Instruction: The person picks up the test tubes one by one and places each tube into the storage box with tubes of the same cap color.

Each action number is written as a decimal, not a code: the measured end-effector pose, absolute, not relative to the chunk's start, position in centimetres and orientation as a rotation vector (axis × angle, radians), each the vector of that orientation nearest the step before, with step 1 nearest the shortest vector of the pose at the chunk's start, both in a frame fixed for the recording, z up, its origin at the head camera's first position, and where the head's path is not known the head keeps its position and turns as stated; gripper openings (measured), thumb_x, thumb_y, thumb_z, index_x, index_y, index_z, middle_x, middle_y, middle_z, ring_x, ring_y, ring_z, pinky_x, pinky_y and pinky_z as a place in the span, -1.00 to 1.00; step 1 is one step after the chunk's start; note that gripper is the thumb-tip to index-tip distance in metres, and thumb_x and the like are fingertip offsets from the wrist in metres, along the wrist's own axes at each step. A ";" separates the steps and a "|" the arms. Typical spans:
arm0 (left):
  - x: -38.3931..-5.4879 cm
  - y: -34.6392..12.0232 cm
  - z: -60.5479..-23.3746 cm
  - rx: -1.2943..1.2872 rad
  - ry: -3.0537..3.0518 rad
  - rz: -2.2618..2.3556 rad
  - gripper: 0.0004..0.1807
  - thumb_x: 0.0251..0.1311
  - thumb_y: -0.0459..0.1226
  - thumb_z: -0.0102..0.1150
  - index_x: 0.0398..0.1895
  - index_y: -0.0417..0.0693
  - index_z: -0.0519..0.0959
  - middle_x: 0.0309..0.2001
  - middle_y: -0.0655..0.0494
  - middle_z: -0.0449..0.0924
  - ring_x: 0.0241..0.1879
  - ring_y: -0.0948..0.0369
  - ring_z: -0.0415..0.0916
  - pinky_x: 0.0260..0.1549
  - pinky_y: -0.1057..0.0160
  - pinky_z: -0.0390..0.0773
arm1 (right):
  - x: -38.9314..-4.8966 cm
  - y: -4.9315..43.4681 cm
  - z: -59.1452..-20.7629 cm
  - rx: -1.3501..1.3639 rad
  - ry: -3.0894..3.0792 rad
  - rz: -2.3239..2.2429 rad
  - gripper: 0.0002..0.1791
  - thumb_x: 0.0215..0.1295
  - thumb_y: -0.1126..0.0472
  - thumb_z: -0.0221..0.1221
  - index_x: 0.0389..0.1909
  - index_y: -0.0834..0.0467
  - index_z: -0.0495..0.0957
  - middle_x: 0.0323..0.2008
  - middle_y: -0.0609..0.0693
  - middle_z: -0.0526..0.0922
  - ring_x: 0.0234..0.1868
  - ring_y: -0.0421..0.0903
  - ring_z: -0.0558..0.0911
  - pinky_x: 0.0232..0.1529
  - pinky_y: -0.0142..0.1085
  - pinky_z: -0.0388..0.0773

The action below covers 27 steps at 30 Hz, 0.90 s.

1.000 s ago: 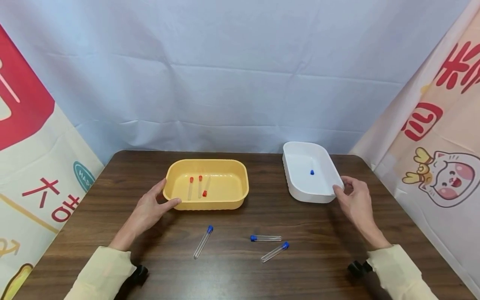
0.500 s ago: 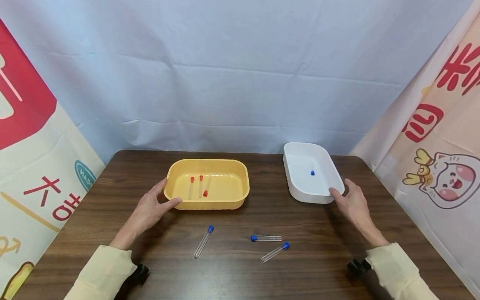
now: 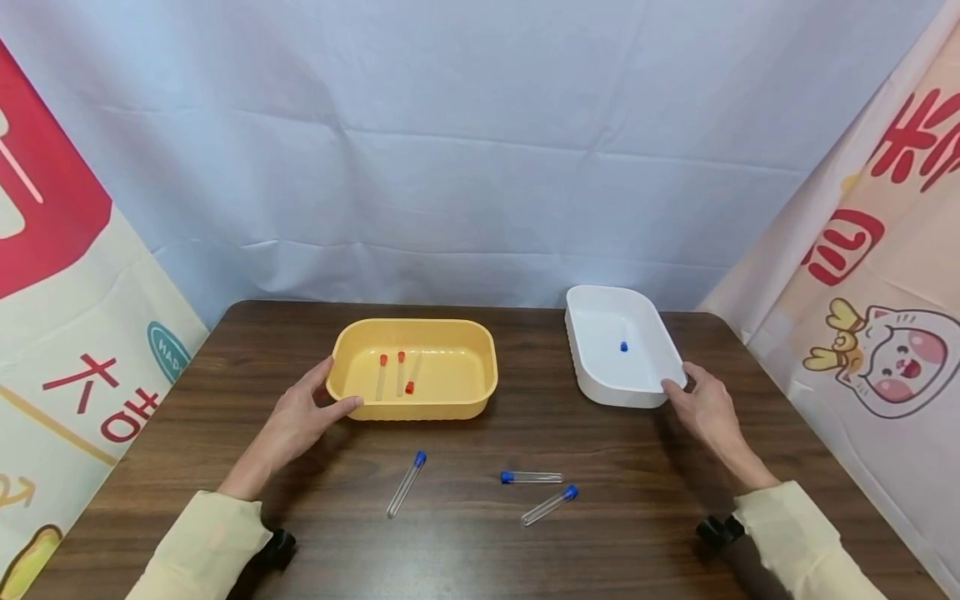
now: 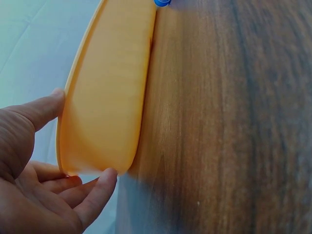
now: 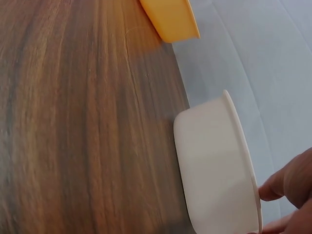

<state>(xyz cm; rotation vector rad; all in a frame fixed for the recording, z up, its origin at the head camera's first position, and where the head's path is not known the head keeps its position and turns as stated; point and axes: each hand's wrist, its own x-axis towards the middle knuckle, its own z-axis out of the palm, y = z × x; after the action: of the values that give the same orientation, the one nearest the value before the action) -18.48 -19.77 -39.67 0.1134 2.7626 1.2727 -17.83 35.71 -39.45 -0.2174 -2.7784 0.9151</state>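
Observation:
At the left end of a yellow plastic tray (image 3: pixel 412 411), my left hand (image 3: pixel 292 421) holds the corner, thumb on the near rim and fingers against the end wall. Inside that tray lie three red-capped test tubes (image 3: pixel 381 379). On the right, my right hand (image 3: pixel 705 412) holds the near right corner of a white plastic tray (image 3: pixel 615 393), its thumb at the rim. One blue cap (image 3: pixel 624 347) shows in the white tray; its clear tube is barely visible. The right wrist view catches only part of the fingers (image 5: pixel 287 183) beside the white wall.
Three blue-capped test tubes lie loose on the dark wooden table (image 3: pixel 465 550): one at the left (image 3: pixel 406 485), one at the middle (image 3: pixel 534 477), and one tilted just below it (image 3: pixel 550 505). A pale cloth (image 3: pixel 465 167) hangs behind the table, with printed cloths at both sides.
My right hand's fingers have shifted slightly down along the white tray's corner. The left hand, both trays and the tubes look the same.

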 end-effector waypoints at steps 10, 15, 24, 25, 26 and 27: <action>-18.6 -19.8 -39.8 0.129 2.789 1.252 0.07 0.37 0.04 0.32 0.65 -0.28 -0.08 0.60 -0.33 -0.03 0.53 -0.24 0.03 0.40 -0.31 0.18 | -18.0 36.9 -39.2 -0.071 -2.867 0.950 -0.41 0.60 0.18 0.05 0.38 0.57 0.26 0.17 0.55 0.47 -0.09 0.24 0.49 -0.14 -0.02 0.51; -18.6 -19.8 -39.7 0.121 2.790 1.237 0.08 0.37 0.05 0.31 0.66 -0.28 -0.09 0.61 -0.32 -0.05 0.56 -0.25 -0.04 0.41 -0.32 0.12 | -18.0 37.6 -39.3 0.045 -2.865 0.969 -0.43 0.61 0.20 0.03 0.40 0.54 0.26 0.08 0.47 0.53 -0.06 0.21 0.51 -0.20 -0.23 0.45; -18.5 -19.7 -39.5 0.119 2.793 1.236 0.07 0.37 0.05 0.31 0.65 -0.29 -0.08 0.60 -0.34 -0.03 0.54 -0.26 -0.01 0.41 -0.32 0.14 | -18.7 39.2 -39.1 0.180 -2.964 1.038 -0.34 0.67 0.19 -0.05 0.51 0.56 0.02 0.37 0.62 0.25 0.09 0.26 0.52 -0.20 -0.39 0.52; -18.5 -19.7 -39.5 0.118 2.794 1.233 0.07 0.37 0.05 0.31 0.65 -0.30 -0.08 0.60 -0.34 -0.04 0.54 -0.26 -0.01 0.40 -0.32 0.14 | -18.8 39.4 -39.1 0.197 -2.963 1.042 -0.35 0.67 0.20 -0.05 0.51 0.56 0.02 0.36 0.61 0.27 0.02 0.21 0.53 -0.25 -0.43 0.49; -18.5 -19.7 -39.5 0.119 2.796 1.231 0.07 0.37 0.05 0.31 0.65 -0.30 -0.08 0.60 -0.35 -0.04 0.54 -0.26 0.00 0.40 -0.33 0.15 | -18.8 39.4 -39.1 0.212 -2.958 1.051 -0.36 0.67 0.22 -0.05 0.52 0.55 0.03 0.36 0.60 0.29 -0.04 0.16 0.54 -0.28 -0.44 0.48; -18.5 -19.7 -39.5 0.120 2.796 1.229 0.07 0.38 0.05 0.30 0.65 -0.30 -0.08 0.60 -0.35 -0.04 0.54 -0.26 -0.01 0.40 -0.33 0.15 | -18.9 39.6 -39.1 0.225 -2.954 1.066 -0.36 0.67 0.23 -0.05 0.52 0.55 0.04 0.34 0.59 0.31 -0.11 0.11 0.53 -0.31 -0.42 0.48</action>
<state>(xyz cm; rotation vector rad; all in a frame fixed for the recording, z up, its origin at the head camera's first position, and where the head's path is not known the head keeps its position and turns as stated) -18.51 -19.69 -39.51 0.1196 2.7963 1.2293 -18.94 39.57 -39.11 0.2252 -2.9541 1.0659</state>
